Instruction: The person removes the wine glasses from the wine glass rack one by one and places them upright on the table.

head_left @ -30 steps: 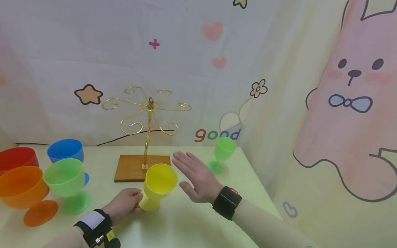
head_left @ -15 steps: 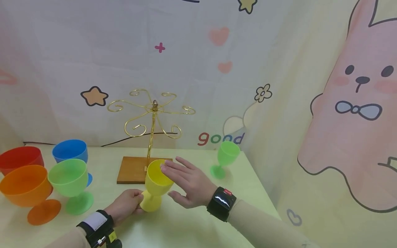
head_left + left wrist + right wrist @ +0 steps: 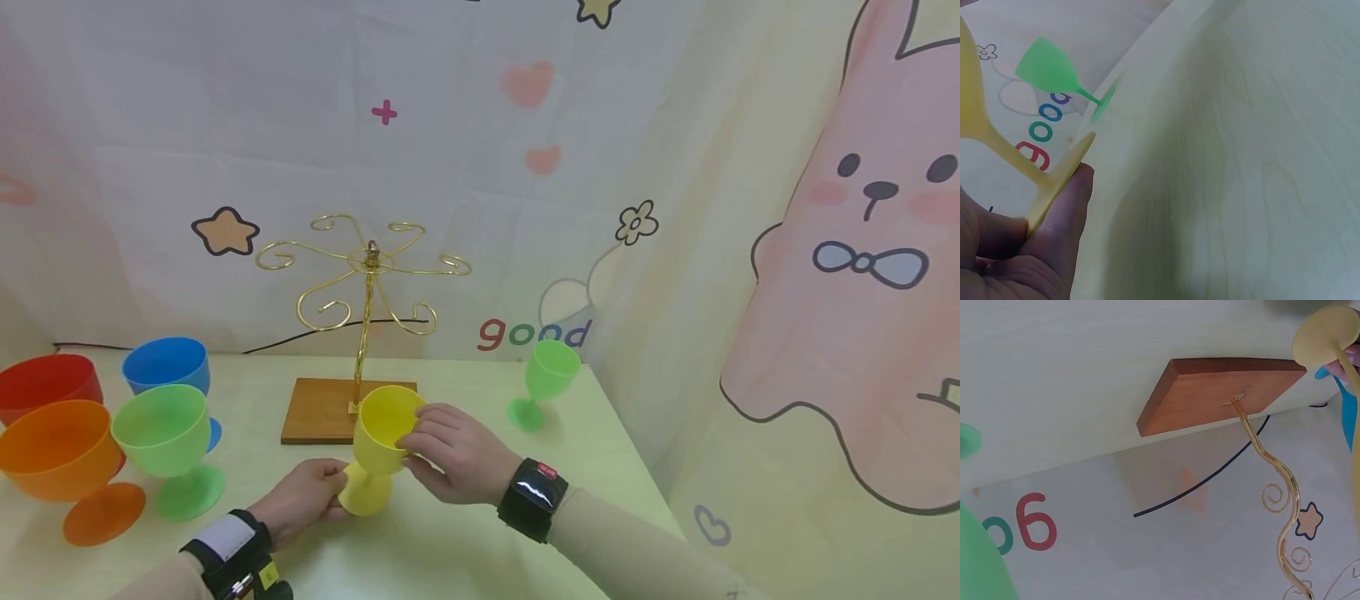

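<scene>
A yellow plastic goblet stands slightly tilted in front of the gold stand. My left hand pinches the edge of its round foot between thumb and fingers. In the left wrist view that foot is held clear of the table surface. My right hand holds the bowl at its right side, fingers over the rim and thumb outside. The right wrist view shows the goblet's pale foot at the upper right; the right fingers are out of that view.
A gold wire stand with curled arms rises from a wooden base. Orange, red, blue and green goblets cluster at left. A smaller green goblet stands back right, near the table edge.
My right hand has come leftward with straight fingers, passed over the yellow goblet, and now curls its fingers at the rim. The left hand keeps its pinch on the foot.
</scene>
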Available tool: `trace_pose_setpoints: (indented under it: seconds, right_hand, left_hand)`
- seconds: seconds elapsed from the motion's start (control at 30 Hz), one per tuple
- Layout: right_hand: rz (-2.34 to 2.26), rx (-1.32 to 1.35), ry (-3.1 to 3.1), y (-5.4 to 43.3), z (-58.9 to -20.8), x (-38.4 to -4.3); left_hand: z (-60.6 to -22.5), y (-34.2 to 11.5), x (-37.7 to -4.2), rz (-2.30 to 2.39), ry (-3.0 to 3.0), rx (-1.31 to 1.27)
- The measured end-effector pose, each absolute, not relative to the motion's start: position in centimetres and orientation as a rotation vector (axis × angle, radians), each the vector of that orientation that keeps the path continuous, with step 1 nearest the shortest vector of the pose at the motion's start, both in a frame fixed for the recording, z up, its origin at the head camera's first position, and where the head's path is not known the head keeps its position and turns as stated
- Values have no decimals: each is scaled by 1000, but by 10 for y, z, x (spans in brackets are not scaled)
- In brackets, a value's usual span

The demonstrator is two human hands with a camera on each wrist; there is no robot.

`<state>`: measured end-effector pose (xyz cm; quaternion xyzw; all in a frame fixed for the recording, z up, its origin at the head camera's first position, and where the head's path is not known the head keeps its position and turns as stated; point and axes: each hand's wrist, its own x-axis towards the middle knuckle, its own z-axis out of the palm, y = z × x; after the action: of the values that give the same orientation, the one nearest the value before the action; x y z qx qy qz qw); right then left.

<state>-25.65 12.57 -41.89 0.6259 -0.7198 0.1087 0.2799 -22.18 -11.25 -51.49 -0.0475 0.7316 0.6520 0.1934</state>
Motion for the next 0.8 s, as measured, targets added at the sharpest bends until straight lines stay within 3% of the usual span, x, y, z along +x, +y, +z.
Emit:
trace_pose_setpoints:
  seconds: [0.4,0.8]
  right_hand:
    - [368,1575,-2098,133,-418,-253]
    - [373,1261,-2326,198,-436,-258]
  left_hand:
    - [-507,-114,-221,1711,2305,43]
    - [-484,-118,-212,1006,3185,383]
